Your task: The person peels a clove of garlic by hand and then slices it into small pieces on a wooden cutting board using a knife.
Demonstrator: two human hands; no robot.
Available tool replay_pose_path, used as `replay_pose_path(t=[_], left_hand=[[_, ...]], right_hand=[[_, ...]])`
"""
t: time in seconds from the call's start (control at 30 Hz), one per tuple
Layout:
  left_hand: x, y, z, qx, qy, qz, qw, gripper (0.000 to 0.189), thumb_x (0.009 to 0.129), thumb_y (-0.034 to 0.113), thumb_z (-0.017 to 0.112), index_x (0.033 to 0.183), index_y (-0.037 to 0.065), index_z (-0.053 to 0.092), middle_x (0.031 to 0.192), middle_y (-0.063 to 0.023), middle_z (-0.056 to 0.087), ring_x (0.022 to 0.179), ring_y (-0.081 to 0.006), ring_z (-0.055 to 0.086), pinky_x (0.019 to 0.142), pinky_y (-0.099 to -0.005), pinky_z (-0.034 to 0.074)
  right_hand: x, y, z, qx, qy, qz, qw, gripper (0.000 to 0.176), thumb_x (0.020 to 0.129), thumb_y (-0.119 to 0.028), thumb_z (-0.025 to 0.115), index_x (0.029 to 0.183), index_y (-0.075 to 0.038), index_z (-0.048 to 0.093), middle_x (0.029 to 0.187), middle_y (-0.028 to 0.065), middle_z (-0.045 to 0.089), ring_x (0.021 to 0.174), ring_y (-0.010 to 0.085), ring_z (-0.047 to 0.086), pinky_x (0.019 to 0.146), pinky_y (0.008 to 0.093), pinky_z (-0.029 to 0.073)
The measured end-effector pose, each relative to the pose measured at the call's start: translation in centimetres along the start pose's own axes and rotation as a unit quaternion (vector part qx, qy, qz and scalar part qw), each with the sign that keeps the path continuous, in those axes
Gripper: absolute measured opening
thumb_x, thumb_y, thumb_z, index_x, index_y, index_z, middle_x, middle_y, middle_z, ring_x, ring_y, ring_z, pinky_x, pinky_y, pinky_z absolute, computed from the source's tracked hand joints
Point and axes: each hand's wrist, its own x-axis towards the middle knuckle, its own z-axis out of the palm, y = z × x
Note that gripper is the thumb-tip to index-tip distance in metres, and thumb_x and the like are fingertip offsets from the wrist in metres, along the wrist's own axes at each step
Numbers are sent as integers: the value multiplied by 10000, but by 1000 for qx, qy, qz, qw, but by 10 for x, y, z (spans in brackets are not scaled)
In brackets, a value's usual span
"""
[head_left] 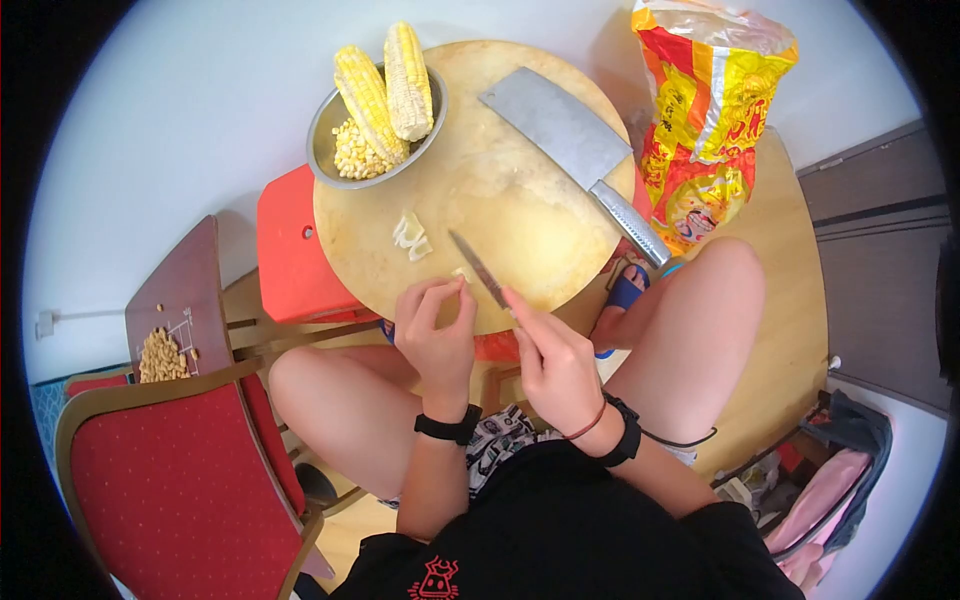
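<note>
My left hand [437, 325] is at the near edge of the round board [490, 215], thumb and fingertips pinched on a small pale piece [460, 273]. Just right of it, my right hand [553, 365] grips a small knife [477, 266], whose blade points up and left over the board. Several pale slices [411, 237] lie on the board beyond my left hand. At the board's far left a metal bowl [322, 140] holds two corn cobs [406, 85] and loose kernels [360, 152]. A cleaver [562, 125] lies flat at the right, its handle past the edge.
A red stool [300, 250] shows left of the board. The red and yellow bag [705, 130] stands open at the back right. At the left are a red chair [185, 480] and a brown surface [180, 285] with a pile of nuts [163, 358].
</note>
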Motion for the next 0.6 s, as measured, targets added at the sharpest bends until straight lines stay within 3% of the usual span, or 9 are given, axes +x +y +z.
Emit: replay_pose_path(t=[0.07, 0.27, 0.37, 0.6], left_hand=[[-3, 0, -2, 6, -4, -6, 1000, 104, 839, 2, 810, 938, 26, 788, 956, -109, 753, 912, -269, 721, 841, -363, 564], [-1, -1, 0, -1, -1, 2, 1000, 107, 834, 2, 812, 936, 26, 790, 957, -106, 754, 912, -268, 721, 841, -360, 564], [-2, -2, 0, 4, 1, 4, 1000, 110, 833, -1, 810, 937, 25, 787, 958, -106, 754, 915, -266, 722, 840, -357, 563], [-1, -2, 0, -2, -1, -1, 1000, 98, 834, -5, 807, 924, 21, 778, 959, -105, 756, 922, -261, 724, 840, -354, 561]], right_hand=[[0, 1, -2, -47, -72, 14, 996, 571, 932, 51, 597, 1493, -55, 583, 937, 235, 689, 835, 438, 701, 727, 506, 570], [0, 1, 2, -10, -12, 14, 1000, 558, 924, 57, 602, 1472, -48, 604, 912, 243, 682, 830, 442, 697, 735, 510, 566], [1, 4, -1, -34, -50, 20, 998, 548, 929, 56, 601, 1468, -49, 607, 924, 252, 688, 849, 444, 702, 749, 506, 569], [1, 1, -1, -12, -36, 18, 999, 536, 938, 54, 600, 1463, -54, 614, 949, 252, 698, 862, 445, 707, 753, 502, 569]])
